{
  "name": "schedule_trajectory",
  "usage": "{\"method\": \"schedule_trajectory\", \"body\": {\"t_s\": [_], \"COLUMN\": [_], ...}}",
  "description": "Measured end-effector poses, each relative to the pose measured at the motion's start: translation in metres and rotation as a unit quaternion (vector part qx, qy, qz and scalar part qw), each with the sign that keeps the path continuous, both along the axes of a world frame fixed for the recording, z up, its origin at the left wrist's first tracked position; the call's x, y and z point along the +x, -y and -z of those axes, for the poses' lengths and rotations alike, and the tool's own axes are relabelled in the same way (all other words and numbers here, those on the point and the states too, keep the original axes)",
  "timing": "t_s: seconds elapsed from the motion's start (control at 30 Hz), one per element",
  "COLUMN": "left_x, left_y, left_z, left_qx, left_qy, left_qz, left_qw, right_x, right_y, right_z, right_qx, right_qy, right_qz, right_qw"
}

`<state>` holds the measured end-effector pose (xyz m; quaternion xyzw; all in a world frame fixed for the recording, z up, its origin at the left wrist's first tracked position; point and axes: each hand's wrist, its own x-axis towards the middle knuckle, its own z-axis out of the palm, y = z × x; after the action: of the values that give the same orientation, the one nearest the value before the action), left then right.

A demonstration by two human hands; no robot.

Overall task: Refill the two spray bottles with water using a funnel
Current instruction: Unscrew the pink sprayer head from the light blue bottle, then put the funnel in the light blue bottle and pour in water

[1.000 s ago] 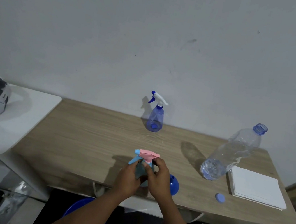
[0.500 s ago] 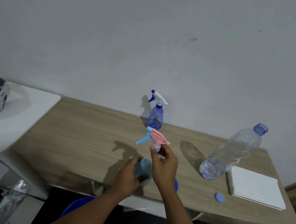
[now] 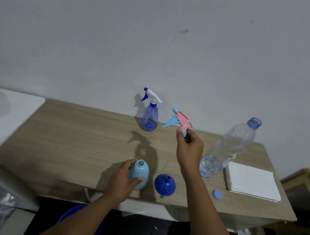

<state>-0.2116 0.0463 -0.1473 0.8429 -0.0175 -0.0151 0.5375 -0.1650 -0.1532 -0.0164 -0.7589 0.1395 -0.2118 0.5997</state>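
Observation:
My left hand (image 3: 122, 180) grips the light blue spray bottle (image 3: 139, 174), which stands near the table's front edge with its neck uncapped. My right hand (image 3: 189, 151) holds the pink and blue spray head (image 3: 180, 121) up in the air, further back and to the right of that bottle. A dark blue funnel (image 3: 165, 184) lies upside down on the table just right of the light blue bottle. The second spray bottle (image 3: 149, 116), clear blue with a white and blue trigger head, stands at the back by the wall. A clear water bottle (image 3: 227, 148) stands uncapped at the right.
The wooden table (image 3: 69, 135) carries a stack of white paper (image 3: 252, 181) at the right and a small blue bottle cap (image 3: 217, 194) near the front edge. A white counter (image 3: 2, 117) adjoins on the left. A blue bucket rim (image 3: 72, 213) shows below the table.
My right hand has lifted the pink spray head off the light blue bottle and carried it up and to the right. The funnel is now uncovered. My left hand stayed on the bottle.

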Motion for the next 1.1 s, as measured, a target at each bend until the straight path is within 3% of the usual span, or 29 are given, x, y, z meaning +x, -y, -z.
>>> {"method": "schedule_trajectory", "body": {"t_s": [0.13,0.3,0.43,0.67,0.8,0.9,1.0,1.1], "left_x": [0.001,0.002,0.002,0.000,0.000,-0.001,-0.001,-0.001], "left_y": [0.002,0.000,0.002,0.002,0.002,0.002,0.001,0.002], "left_z": [0.002,0.005,0.002,-0.002,-0.001,-0.003,-0.006,-0.007], "left_qx": [-0.008,-0.010,-0.007,-0.004,-0.010,-0.008,-0.001,0.000], "left_qy": [0.008,-0.003,-0.006,-0.013,-0.020,-0.018,-0.014,-0.015], "left_qz": [-0.005,0.001,-0.003,-0.003,0.001,0.001,0.002,0.002], "left_qw": [1.000,1.000,1.000,1.000,1.000,1.000,1.000,1.000], "right_x": [0.000,-0.008,-0.010,-0.005,-0.024,-0.057,-0.075,-0.075], "right_y": [0.041,0.080,0.082,0.081,0.071,0.049,0.032,0.021], "right_z": [0.034,0.100,0.129,0.146,0.129,0.113,0.116,0.130], "right_qx": [-0.062,-0.140,-0.151,-0.153,-0.158,-0.126,-0.165,-0.150], "right_qy": [-0.110,-0.264,-0.318,-0.337,-0.246,-0.166,-0.210,-0.250], "right_qz": [0.027,-0.008,-0.031,-0.018,0.040,-0.040,-0.157,-0.158], "right_qw": [0.992,0.954,0.936,0.929,0.956,0.977,0.951,0.943]}}
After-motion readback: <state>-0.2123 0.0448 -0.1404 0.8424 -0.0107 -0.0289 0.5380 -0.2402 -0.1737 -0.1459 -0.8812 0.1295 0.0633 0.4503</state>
